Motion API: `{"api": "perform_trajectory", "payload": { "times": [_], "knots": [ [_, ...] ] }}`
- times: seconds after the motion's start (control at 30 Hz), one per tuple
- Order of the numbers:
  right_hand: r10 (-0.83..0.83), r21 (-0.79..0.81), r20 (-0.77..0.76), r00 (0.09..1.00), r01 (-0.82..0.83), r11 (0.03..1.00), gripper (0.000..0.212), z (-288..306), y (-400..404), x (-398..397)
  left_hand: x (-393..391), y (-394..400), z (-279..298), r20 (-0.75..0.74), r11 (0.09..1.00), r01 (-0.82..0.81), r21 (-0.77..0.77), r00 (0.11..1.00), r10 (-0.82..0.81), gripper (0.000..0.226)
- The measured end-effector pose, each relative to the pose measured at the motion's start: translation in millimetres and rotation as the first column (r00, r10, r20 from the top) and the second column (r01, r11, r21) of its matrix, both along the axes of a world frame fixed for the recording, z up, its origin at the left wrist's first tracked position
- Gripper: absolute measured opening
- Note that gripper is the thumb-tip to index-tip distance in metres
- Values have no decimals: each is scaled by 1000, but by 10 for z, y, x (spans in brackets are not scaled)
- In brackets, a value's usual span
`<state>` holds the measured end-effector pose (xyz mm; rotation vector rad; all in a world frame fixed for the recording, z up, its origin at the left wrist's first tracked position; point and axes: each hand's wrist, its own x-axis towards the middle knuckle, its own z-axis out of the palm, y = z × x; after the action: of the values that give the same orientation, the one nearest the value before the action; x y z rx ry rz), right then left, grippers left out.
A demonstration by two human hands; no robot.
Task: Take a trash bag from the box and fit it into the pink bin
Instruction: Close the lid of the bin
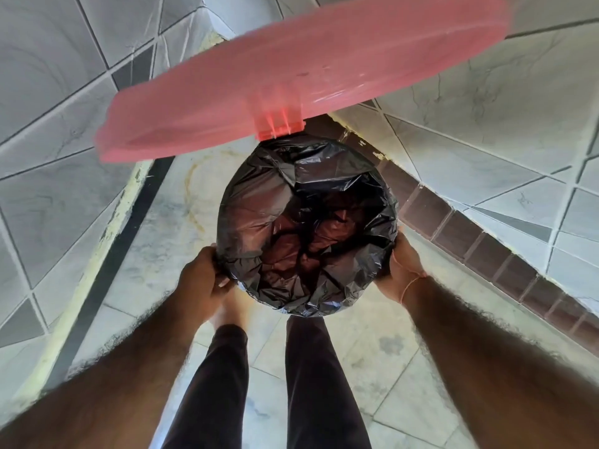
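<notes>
Both hands grip the black bag [308, 228] at the bin's near rim: left hand [202, 280] closed on its left edge, right hand [403, 268] wrapped on its right. Bag lines the bin, covering the rim. Pink lid [301, 76] stands open at the far side, in the floor [372, 351] corner.

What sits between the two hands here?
In the head view, the bag-lined bin mouth: the black trash bag spans from left hand to right hand.

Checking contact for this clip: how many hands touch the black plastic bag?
2: left hand at the crinkled black plastic bag's left rim, right hand at its right rim.
</notes>
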<state>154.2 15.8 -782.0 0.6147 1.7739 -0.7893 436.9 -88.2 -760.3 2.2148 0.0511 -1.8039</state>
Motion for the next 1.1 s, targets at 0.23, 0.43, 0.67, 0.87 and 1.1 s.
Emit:
{"api": "perform_trajectory", "payload": {
  "times": [0.23, 0.43, 0.67, 0.87, 1.1],
  "knots": [
    [322, 175, -277, 905, -282, 943, 52, 352, -46, 11, 109, -321, 360, 138, 986, 119, -116, 985, -103, 10],
    [132, -272, -236, 963, -195, 942, 33, 1196, -758, -349, 162, -956, 941, -18, 941, 48, -336, 998, -58, 24],
    [63, -459, -80, 995, -93, 883, 53, 1932, -1334, -457, 16, -1224, 1338, -166, 918, 33, -396, 980, -107, 10],
    [259, -391, -105, 960, -279, 877, 22, 1760, -1050, -411, 5, -779, 1310, -39, 833, 257, -490, 948, -316, 29],
    [672, 29, -281, 685, -694, 720, 17, 1413, -433, -170, -111, -293, 1015, 230, 767, 494, -410, 869, -438, 39]
  ]
}}
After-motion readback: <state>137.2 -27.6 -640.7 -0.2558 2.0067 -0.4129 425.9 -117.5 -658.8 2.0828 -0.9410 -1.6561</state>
